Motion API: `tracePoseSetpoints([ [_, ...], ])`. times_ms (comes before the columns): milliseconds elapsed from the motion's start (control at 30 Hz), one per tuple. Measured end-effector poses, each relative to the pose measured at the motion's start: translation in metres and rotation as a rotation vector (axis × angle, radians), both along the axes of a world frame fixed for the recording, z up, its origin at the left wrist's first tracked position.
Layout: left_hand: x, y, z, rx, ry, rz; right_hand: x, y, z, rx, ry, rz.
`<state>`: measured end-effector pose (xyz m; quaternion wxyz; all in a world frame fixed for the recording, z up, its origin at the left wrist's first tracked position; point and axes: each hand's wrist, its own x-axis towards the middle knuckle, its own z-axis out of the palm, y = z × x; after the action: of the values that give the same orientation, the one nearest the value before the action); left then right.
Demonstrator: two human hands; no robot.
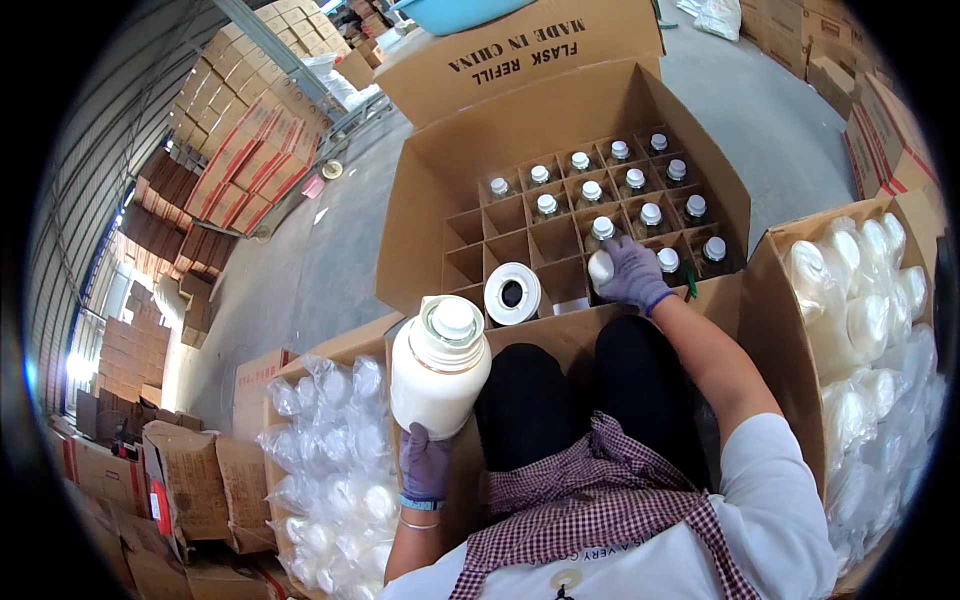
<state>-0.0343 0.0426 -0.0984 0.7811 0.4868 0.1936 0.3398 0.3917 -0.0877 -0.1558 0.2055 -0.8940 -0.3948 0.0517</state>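
A cream vacuum flask (438, 375) with a white stopper stands upright in my gloved left hand (424, 465), whose fingers close around its lower part. At the near edge of the partitioned carton (560, 80), my gloved right hand (636, 274) has its fingers curled around a white rounded piece (601, 268); its lower part is hidden in the carton. Capped glass flask refills (650, 216) stand in several compartments, mostly toward the right. Between my hands, a white round flask body (512, 294) with a dark central hole sits at the carton's front left.
An open box of plastic-wrapped white flask parts (335, 440) is at my left, another box (780, 300) of bagged white parts at my right. Stacked cartons (255, 160) stand farther left. A blue basin (460, 14) lies beyond the carton's raised flap. My knees are under its near edge.
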Motion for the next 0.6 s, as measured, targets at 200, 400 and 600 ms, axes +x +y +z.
tracePoseSetpoints([
  [200,-0.003,0.007,-0.001,0.163,0.096,0.073,-0.091,-0.038,0.106,1.018,0.444,0.583],
  [400,-0.017,0.014,0.025,0.588,0.452,0.063,-0.125,-0.076,0.143,0.501,0.401,0.558],
  [600,0.014,-0.006,0.114,1.201,0.247,0.114,-0.169,-0.067,0.033,0.441,1.7,0.29],
])
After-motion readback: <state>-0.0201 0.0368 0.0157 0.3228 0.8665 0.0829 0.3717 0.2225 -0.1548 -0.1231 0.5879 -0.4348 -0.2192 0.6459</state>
